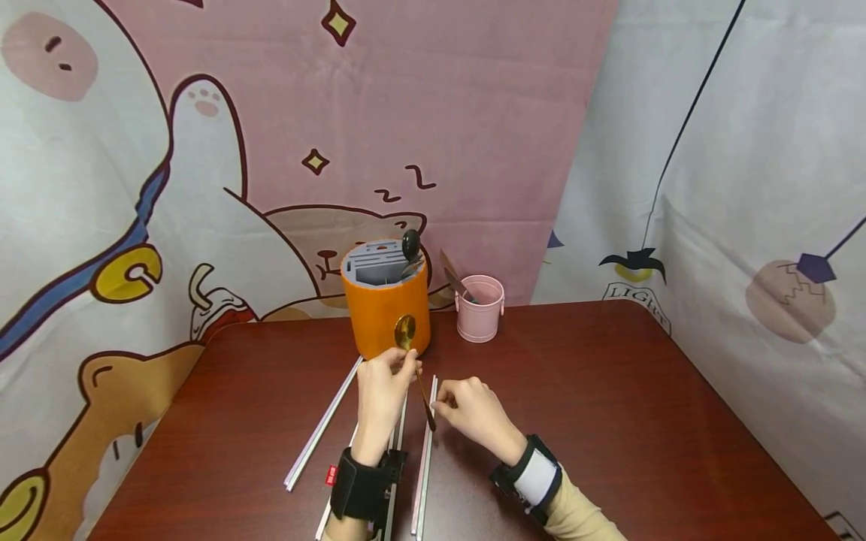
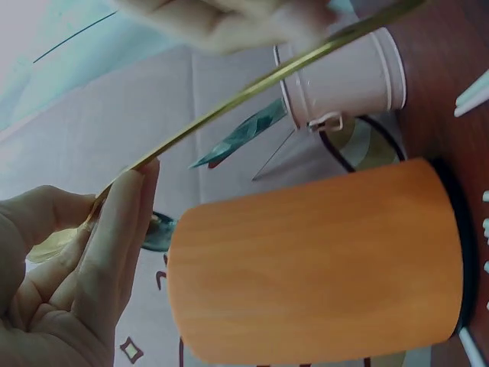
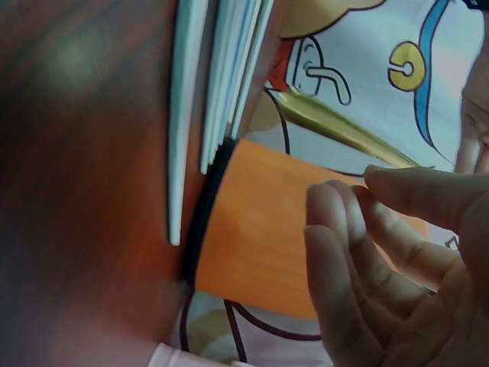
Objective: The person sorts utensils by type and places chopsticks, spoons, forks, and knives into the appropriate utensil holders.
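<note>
My left hand (image 1: 386, 391) pinches a gold spoon (image 1: 405, 330) between thumb and fingers close to its bowl. The bowl points up and the long handle (image 2: 252, 90) slants down toward the right. Beside the handle's lower end is my right hand (image 1: 476, 413), its fingers loosely bent and nothing seen in them. In the right wrist view the right fingertips (image 3: 325, 195) are near the spoon, apparently apart from it. Behind the left hand stands an orange utensil holder (image 1: 379, 319) with a grey slotted insert and a dark spoon (image 1: 410, 245) sticking out.
A small pink bucket (image 1: 479, 319) with a flat-bladed utensil (image 1: 452, 275) leaning out stands right of the holder. Several pale chopsticks (image 1: 325, 424) lie on the brown table (image 1: 609, 421), some partly hidden under the left arm. A printed cloth (image 1: 473, 135) hangs behind.
</note>
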A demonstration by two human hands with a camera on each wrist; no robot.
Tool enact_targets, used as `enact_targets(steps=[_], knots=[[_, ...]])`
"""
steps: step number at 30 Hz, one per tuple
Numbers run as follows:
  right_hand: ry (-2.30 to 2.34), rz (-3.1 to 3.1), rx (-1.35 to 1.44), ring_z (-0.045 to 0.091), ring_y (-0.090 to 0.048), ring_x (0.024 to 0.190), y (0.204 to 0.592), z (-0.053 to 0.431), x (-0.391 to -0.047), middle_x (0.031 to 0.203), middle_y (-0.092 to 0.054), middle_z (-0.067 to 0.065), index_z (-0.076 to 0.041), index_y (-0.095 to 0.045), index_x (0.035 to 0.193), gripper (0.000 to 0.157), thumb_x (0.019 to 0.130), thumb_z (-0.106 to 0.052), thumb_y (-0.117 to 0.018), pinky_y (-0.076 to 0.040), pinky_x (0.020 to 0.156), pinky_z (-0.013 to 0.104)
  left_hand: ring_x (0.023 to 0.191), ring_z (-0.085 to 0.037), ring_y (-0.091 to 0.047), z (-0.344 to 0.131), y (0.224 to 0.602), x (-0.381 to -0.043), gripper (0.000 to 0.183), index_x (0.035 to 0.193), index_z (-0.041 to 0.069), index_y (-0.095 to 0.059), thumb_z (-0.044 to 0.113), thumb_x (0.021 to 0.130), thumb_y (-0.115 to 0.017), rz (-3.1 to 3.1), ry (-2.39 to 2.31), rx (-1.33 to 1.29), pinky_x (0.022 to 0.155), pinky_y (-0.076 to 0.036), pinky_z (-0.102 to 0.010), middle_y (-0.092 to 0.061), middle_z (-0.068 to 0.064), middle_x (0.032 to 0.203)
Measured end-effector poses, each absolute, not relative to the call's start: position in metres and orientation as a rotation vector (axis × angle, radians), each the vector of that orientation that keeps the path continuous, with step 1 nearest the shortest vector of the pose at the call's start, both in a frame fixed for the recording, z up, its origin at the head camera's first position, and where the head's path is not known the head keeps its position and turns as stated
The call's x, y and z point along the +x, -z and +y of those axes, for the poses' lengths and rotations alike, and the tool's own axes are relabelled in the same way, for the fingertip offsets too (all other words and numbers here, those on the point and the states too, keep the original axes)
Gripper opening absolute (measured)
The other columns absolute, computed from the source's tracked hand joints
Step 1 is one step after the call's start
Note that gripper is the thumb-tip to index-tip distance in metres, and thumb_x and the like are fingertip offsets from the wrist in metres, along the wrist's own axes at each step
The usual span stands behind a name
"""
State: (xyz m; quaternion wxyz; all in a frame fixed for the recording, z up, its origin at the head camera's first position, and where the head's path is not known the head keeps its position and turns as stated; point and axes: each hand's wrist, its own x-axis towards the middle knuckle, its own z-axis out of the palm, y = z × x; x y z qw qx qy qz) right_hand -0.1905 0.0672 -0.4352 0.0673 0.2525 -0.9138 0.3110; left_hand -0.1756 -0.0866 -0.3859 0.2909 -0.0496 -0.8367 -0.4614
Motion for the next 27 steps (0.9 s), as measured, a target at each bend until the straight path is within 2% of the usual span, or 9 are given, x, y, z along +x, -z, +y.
enact_targets(steps=[6,11,16,21,23,27], knots=[[-0.856,-2.831,0.814,-0.002,-0.04,0.048,0.444,0.058,-0.187,0.057,-0.053,-0.012,-0.016,-0.07,0.074,0.011,0.083,-0.021,-0.072,-0.035,0.044,0.015,0.057,-0.017,-0.07,-0.097,0.373,-0.171,0.015,0.076,0.001,-0.073,0.01,0.087,-0.067,-2.125,1.068,-0.111,0.048,-0.047,-0.015,-0.073,-0.008,0.068],[-0.795,-2.911,0.814,-0.001,-0.041,0.048,0.452,0.053,-0.183,0.057,-0.054,-0.012,-0.017,-0.068,0.07,0.016,0.084,-0.023,-0.071,-0.035,0.044,0.018,0.057,-0.02,-0.069,-0.108,0.351,-0.169,0.017,0.076,-0.001,-0.072,0.011,0.087,-0.067,-1.998,0.964,-0.059,0.049,-0.05,-0.022,-0.073,-0.01,0.07],[-0.697,-2.968,0.838,0.001,-0.046,0.05,0.458,0.05,-0.178,0.059,-0.06,-0.01,-0.017,-0.069,0.07,0.014,0.081,-0.023,-0.072,-0.036,0.044,0.019,0.062,-0.024,-0.069,-0.116,0.32,-0.171,0.016,0.087,-0.002,-0.072,0.011,0.09,-0.064,-1.898,0.984,-0.064,0.055,-0.052,-0.025,-0.074,-0.013,0.075],[-0.648,-3.02,0.86,0.002,-0.045,0.048,0.464,0.048,-0.174,0.057,-0.056,-0.011,-0.018,-0.065,0.066,0.017,0.08,-0.024,-0.074,-0.034,0.043,0.02,0.067,-0.024,-0.071,-0.121,0.291,-0.18,0.022,0.095,-0.003,-0.071,0.017,0.093,-0.061,-1.846,1.008,-0.071,0.064,-0.057,-0.029,-0.074,-0.015,0.08],[-0.632,-3.036,0.862,0.002,-0.044,0.047,0.465,0.047,-0.172,0.055,-0.053,-0.011,-0.018,-0.061,0.064,0.021,0.079,-0.024,-0.074,-0.033,0.042,0.021,0.07,-0.025,-0.072,-0.122,0.282,-0.186,0.027,0.096,-0.004,-0.07,0.021,0.094,-0.059,-1.812,1.025,-0.076,0.067,-0.057,-0.026,-0.074,-0.016,0.081],[-0.574,-3.035,0.869,0.004,-0.043,0.047,0.467,0.045,-0.17,0.054,-0.048,-0.012,-0.018,-0.055,0.061,0.027,0.077,-0.026,-0.075,-0.032,0.041,0.023,0.07,-0.027,-0.072,-0.121,0.264,-0.199,0.032,0.094,-0.005,-0.068,0.025,0.095,-0.058,-1.715,1.058,-0.094,0.065,-0.051,-0.008,-0.074,-0.016,0.084]])
